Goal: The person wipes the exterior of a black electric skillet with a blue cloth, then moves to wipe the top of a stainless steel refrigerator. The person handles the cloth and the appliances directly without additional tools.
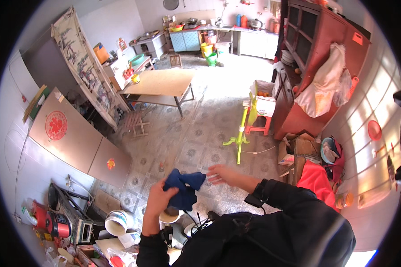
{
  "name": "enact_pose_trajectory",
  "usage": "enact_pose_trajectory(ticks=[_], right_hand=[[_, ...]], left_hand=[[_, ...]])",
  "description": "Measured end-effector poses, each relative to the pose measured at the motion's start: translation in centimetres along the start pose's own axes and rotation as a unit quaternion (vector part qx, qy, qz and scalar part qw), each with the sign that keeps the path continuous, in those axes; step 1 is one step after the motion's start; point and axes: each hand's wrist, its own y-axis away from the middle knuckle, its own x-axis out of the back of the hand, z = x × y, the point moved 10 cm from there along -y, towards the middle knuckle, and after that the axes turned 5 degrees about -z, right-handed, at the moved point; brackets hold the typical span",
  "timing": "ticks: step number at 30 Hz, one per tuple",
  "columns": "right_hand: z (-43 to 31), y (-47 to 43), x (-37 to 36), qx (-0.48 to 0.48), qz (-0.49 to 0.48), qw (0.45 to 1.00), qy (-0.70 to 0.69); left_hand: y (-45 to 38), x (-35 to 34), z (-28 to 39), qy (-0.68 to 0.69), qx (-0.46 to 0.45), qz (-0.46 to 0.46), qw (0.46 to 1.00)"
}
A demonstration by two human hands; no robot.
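A dark blue cloth (182, 190) hangs bunched from my left hand (160, 197), whose thumb and fingers pinch its left side. One end of the cloth sticks out to the right. Just past that end is my right hand (224, 176), its fingers spread and slightly blurred, with nothing in them and a small gap to the cloth. Below the cloth, a round pale container (169, 218) is partly hidden by it and by my left arm. Both of my arms are in black sleeves.
A wooden-topped table (163, 81) stands ahead. On the right are a lime-green stand (239, 143), a red stool (260, 126) under a box, and a red cabinet (349, 66). To the left are a refrigerator (77, 140), a white bucket (117, 223) and a red rice cooker (58, 225).
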Motion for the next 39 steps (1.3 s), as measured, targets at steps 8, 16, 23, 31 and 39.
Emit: enact_pose_trajectory(ticks=[8,16,23,31,39], right_hand=[[-10.3,-4.9,-6.8,0.039,-0.157,0.985,0.051],[-18.0,-14.6,-8.9,0.055,-0.367,0.916,-0.153],[-24.5,-24.1,-7.8,0.07,-0.301,0.949,-0.07],[-26.4,-32.5,-12.4,-0.01,-0.334,0.937,0.105],[-31.2,-48.4,-19.8,0.206,-0.199,0.913,0.29]], left_hand=[[-10.5,5.4,0.1,0.037,0.0,0.015,0.999],[-20.6,-0.3,12.8,-0.374,-0.204,-0.056,0.903],[-27.3,11.9,7.1,-0.089,0.008,0.065,0.994],[-29.6,23.1,-0.8,0.21,0.064,0.158,0.963],[-29.8,35.3,-2.7,0.036,0.079,0.083,0.993]])
